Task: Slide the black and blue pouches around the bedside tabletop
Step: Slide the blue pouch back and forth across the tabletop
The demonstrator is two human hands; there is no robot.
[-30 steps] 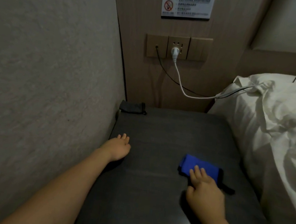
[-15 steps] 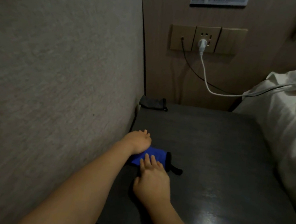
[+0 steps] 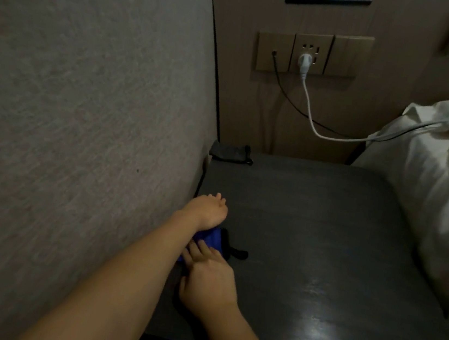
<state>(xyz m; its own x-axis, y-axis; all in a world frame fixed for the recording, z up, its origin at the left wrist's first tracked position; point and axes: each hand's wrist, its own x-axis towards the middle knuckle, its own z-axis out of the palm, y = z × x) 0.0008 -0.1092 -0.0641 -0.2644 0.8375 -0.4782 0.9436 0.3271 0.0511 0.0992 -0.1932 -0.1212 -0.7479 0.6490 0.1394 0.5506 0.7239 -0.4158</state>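
1. Your left hand point(image 3: 206, 209) rests on the desk point(image 3: 322, 239) by the wall, fingers loosely curled, holding nothing.
2. The blue pouch point(image 3: 213, 238) lies partly under your left wrist, near the desk's left edge.
3. Your right hand point(image 3: 206, 284) presses straight fingers on it.
4. The black pouch point(image 3: 230, 152) sits in the far left corner.
5. The bed point(image 3: 431, 174) lies to the right.

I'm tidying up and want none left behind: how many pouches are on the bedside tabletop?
2. The black pouch lies in the far left corner against the wall. The blue pouch sits near the left edge, partly covered by the left forearm, with the right hand touching it.
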